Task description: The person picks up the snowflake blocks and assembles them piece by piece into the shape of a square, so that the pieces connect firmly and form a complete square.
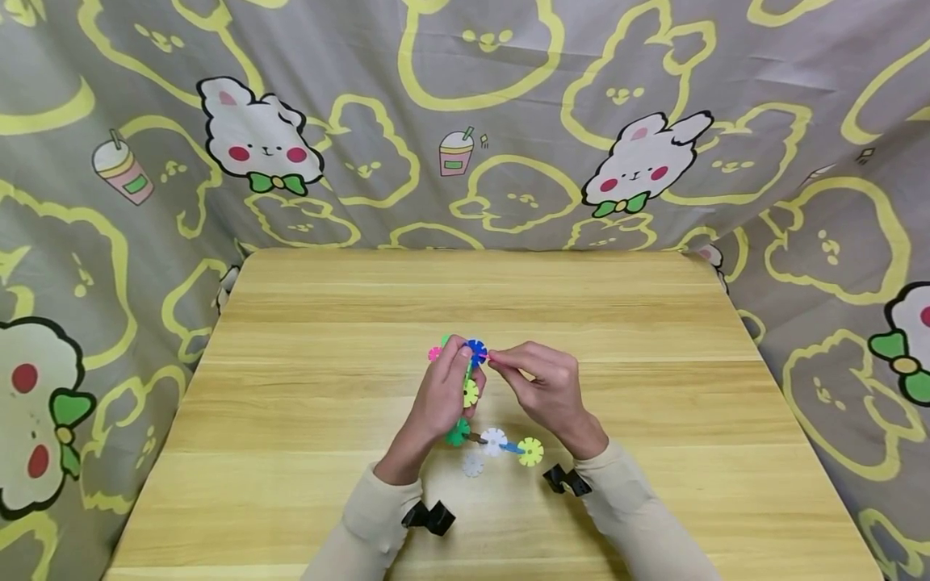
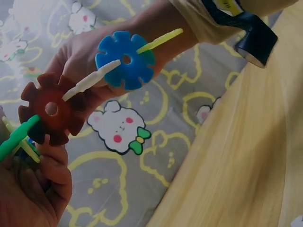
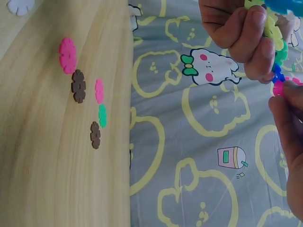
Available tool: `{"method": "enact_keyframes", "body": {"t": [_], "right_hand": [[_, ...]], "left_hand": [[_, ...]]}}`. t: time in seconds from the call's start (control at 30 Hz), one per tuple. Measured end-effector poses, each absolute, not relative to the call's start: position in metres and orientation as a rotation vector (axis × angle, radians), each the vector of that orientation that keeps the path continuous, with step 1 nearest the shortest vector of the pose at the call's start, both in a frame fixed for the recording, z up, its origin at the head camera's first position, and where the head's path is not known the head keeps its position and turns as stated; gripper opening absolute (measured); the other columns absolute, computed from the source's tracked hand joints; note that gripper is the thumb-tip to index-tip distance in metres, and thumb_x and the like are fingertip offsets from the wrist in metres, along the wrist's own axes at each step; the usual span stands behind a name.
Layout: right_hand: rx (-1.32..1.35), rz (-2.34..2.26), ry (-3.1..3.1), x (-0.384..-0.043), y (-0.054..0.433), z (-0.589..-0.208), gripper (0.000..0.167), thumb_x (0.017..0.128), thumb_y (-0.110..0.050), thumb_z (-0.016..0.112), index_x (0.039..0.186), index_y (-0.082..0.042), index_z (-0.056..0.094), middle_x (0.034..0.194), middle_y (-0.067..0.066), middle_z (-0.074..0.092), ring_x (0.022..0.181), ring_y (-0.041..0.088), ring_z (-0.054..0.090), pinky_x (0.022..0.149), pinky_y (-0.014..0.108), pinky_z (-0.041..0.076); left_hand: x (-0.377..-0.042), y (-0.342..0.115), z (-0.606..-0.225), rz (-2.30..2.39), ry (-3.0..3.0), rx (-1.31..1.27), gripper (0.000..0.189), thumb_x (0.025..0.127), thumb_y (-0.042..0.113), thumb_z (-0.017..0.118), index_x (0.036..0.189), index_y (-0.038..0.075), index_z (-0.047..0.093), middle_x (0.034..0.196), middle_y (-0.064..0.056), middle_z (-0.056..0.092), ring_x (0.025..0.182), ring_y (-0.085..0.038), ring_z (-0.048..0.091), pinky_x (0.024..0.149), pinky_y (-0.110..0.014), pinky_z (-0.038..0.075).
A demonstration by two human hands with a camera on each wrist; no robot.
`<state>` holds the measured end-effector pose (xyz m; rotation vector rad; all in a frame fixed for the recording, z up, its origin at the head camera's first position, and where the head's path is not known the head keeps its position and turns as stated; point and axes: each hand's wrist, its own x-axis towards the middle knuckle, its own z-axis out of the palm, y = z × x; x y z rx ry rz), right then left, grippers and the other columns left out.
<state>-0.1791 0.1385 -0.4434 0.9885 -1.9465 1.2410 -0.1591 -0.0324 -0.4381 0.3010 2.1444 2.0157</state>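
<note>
Notched plastic disc chain (image 1: 494, 441) hung between and below both hands above the wooden tabletop (image 1: 291, 468), with its dark blue disc (image 1: 475, 350) serving as the locating reference. Left hand (image 1: 438, 393) grasped the chain with curled fingers, the thumb set at the left edge of the dark blue disc. Right hand (image 1: 548, 383) pinched a pink disc (image 3: 279, 88) between thumb and finger, immediately right of the dark blue disc; whether its notch was fully seated could not be determined. A yellow disc (image 1: 471, 394) was located below the dark blue disc, nearer the wearer. Farther to the near side followed a green disc (image 1: 459, 432), a brown disc (image 2: 51, 94), a white disc (image 1: 495, 436) and a light blue disc (image 2: 116, 47), ending at a second yellow disc (image 1: 531, 452) to the near right. A translucent white disc (image 1: 473, 466) also showed on the near side of the dark blue disc. Loose pink, brown and green discs (image 3: 67, 56) lay on the tabletop, lower than the dark blue disc. A rabbit-print curtain (image 1: 523, 181) formed the backdrop beyond it.
</note>
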Motion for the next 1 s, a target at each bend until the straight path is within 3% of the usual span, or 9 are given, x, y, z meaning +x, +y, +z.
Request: {"method": "enact_keyframes", "body": {"t": [0.17,0.37,0.53,0.7,0.87,1.0], "right_hand": [[1.006,1.235,-1.956,-0.180,0.139,-0.444,0.018,0.072,0.010,0.077,0.088,0.001,0.076,0.078,0.009,0.074,0.066,0.015,0.070,0.062,0.017,0.055],[1.035,1.214,-1.972,-0.181,0.138,-0.444,0.021,0.071,0.009,0.079,0.089,-0.001,0.077,0.078,0.007,0.074,0.067,0.013,0.070,0.062,0.017,0.054],[1.046,1.219,-1.983,-0.182,0.136,-0.443,0.018,0.072,0.007,0.079,0.088,-0.002,0.077,0.078,0.008,0.074,0.070,0.015,0.071,0.066,0.018,0.055],[0.968,1.310,-2.079,-0.183,0.140,-0.445,0.021,0.078,0.000,0.077,0.098,-0.002,0.074,0.087,0.009,0.074,0.076,0.017,0.071,0.071,0.021,0.057],[0.650,1.436,-2.528,-0.181,0.154,-0.465,0.019,0.092,-0.007,0.063,0.110,-0.003,0.067,0.087,0.006,0.072,0.074,0.016,0.067,0.067,0.023,0.056],[0.696,1.223,-3.054,-0.168,0.154,-0.490,0.021,0.089,-0.016,0.068,0.109,-0.011,0.067,0.091,-0.002,0.069,0.080,0.009,0.063,0.072,0.025,0.055]], "left_hand": [[-0.160,-0.034,-0.439,1.950,2.194,0.287,0.028,0.107,0.027,0.027,0.101,0.007,0.045,0.066,-0.008,0.053,0.040,-0.013,0.043,0.037,-0.024,0.040],[-0.161,-0.038,-0.439,1.839,2.402,0.239,0.027,0.105,0.027,0.033,0.095,0.013,0.054,0.075,-0.002,0.063,0.054,-0.014,0.040,0.052,-0.023,0.032],[-0.163,-0.036,-0.440,1.924,2.370,0.227,0.021,0.105,0.020,0.038,0.098,0.009,0.054,0.082,-0.013,0.061,0.071,-0.018,0.049,0.064,-0.023,0.038],[-0.163,-0.039,-0.441,2.088,2.285,0.220,0.022,0.105,0.021,0.036,0.097,0.007,0.052,0.078,-0.010,0.054,0.069,-0.018,0.046,0.062,-0.022,0.038],[-0.166,-0.047,-0.439,2.288,2.201,0.152,0.024,0.105,0.022,0.032,0.096,0.006,0.047,0.076,-0.006,0.046,0.068,-0.018,0.042,0.062,-0.022,0.036],[-0.169,-0.053,-0.437,2.408,2.148,0.086,0.021,0.104,0.019,0.031,0.096,0.007,0.047,0.073,-0.004,0.045,0.066,-0.015,0.042,0.059,-0.020,0.035]]}}
